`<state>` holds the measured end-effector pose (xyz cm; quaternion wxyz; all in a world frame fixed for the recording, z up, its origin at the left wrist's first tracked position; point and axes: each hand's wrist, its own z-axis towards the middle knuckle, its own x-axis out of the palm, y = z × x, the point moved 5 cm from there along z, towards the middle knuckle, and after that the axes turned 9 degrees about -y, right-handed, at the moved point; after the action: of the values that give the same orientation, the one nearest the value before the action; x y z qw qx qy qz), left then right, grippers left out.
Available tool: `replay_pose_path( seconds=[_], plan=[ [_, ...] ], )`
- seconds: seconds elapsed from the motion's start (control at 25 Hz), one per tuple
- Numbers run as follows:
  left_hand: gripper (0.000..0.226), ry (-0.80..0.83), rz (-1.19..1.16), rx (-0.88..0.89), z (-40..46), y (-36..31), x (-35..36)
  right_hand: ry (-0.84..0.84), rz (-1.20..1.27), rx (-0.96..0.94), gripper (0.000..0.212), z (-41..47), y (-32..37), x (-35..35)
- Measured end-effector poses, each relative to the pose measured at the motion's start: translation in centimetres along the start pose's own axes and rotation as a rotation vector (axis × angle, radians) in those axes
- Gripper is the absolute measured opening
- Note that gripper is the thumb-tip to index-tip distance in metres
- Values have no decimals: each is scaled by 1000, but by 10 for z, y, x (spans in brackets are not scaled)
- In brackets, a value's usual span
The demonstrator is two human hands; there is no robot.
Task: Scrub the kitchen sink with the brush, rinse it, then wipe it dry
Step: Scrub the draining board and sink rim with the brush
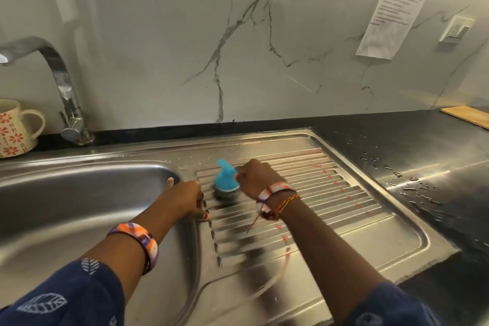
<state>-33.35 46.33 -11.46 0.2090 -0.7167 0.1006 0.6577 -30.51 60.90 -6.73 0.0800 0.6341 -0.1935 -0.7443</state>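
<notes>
A stainless steel sink (87, 193) fills the lower left, with its ribbed drainboard (330, 193) stretching to the right. My right hand (258, 176) grips the blue handle of a scrub brush (225, 181), whose dark scouring head sits on the ridges at the drainboard's left end. My left hand (188, 197) rests on the rim between basin and drainboard, its fingers draped over the edge. The chrome tap (62, 87) stands at the back left, its spout pointing left out of view.
A cream mug (14, 128) with red flowers stands at the far left by the tap. The black counter (423, 156) to the right is wet with drops. A wooden board (468, 116) lies at the far right. A paper sheet (397, 5) hangs on the marble wall.
</notes>
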Motion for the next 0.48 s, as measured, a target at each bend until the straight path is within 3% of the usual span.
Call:
replay_pose_path(
  seconds=[0.08, 0.24, 0.36, 0.48],
  plan=[
    [22, 4, 3, 19, -4, 0, 0, -74, -77, 113, 35, 10, -35, -26],
    [35, 15, -84, 7, -8, 1, -1, -156, -292, 382, 34, 13, -124, -78],
    [35, 19, -134, 6, -9, 1, -3, -77, -250, 284, 34, 8, -108, -64],
    [26, 11, -156, 1, -9, 1, -4, 15, -2, 60, 33, -12, -36, -21]
  ],
)
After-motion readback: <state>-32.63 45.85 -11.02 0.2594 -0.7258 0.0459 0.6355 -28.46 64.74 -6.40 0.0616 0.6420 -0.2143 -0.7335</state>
